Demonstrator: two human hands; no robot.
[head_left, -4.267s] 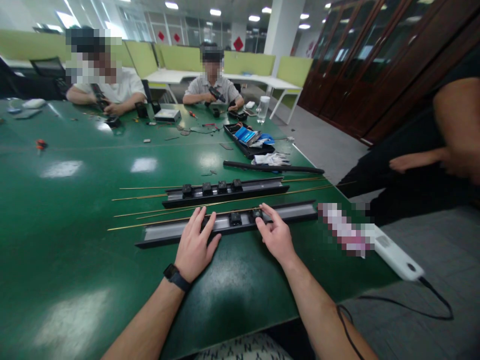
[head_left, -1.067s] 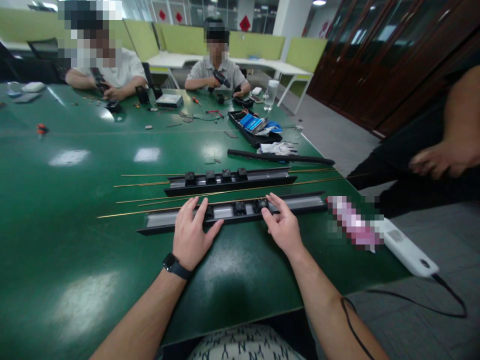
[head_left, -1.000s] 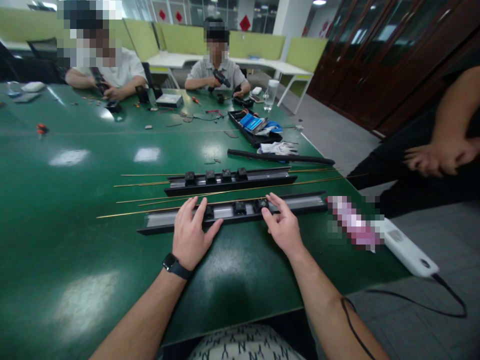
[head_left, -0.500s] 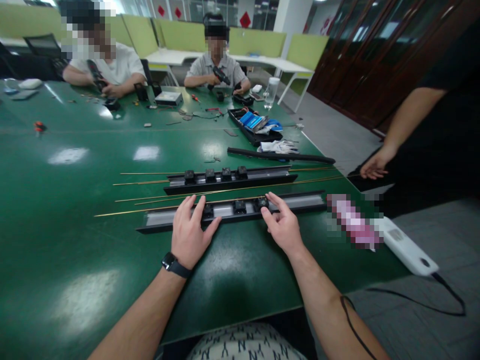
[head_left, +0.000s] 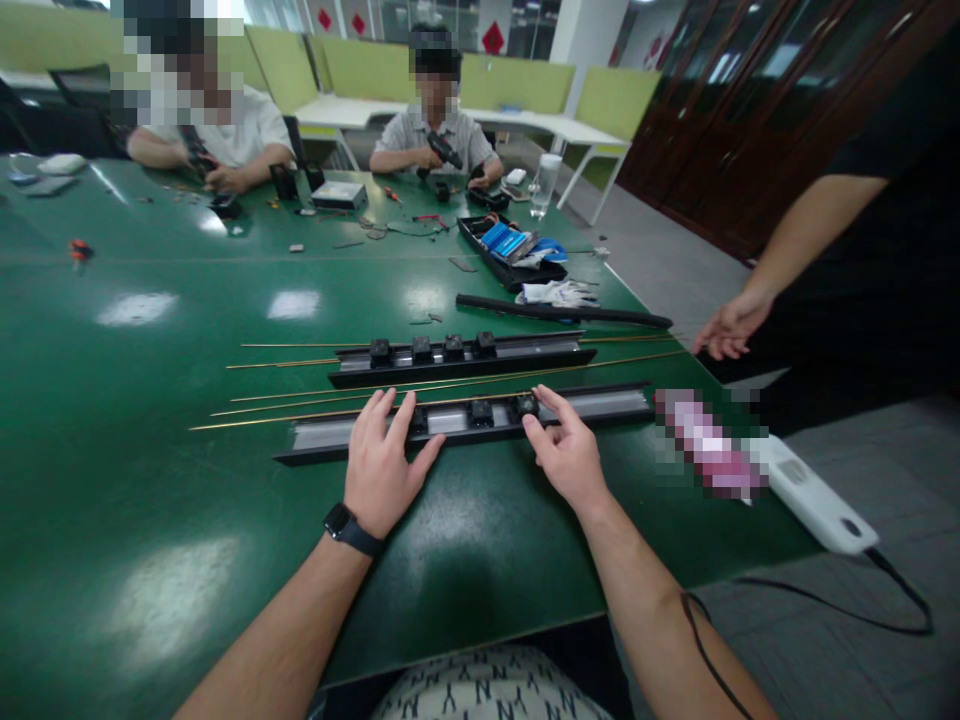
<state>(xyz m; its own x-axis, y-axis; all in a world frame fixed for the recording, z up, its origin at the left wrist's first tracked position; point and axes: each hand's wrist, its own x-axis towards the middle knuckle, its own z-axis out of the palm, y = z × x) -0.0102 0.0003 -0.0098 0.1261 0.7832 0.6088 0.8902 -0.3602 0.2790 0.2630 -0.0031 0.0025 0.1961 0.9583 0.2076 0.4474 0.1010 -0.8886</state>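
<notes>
A long black channel with a pale inner strip lies across the table before me. Small black blocks sit in it, the middle one uncovered. My left hand spans the channel's left part, fingers at the far wall and thumb at the near wall, partly hiding a block. Thumb and forefinger of my right hand close around the right-hand block. A thin brass-coloured rod runs along the channel's far side. Behind lies a second black channel with several similar blocks.
More thin rods lie between the channels. Farther back are a black strip, gloves and a black tray. A white power strip is at right. A co-worker's hand reaches in there; two people sit opposite.
The co-worker's hand at right has moved left toward the table edge, and one loose rod between the channels has shifted left. My hands stay nearly where they were.
</notes>
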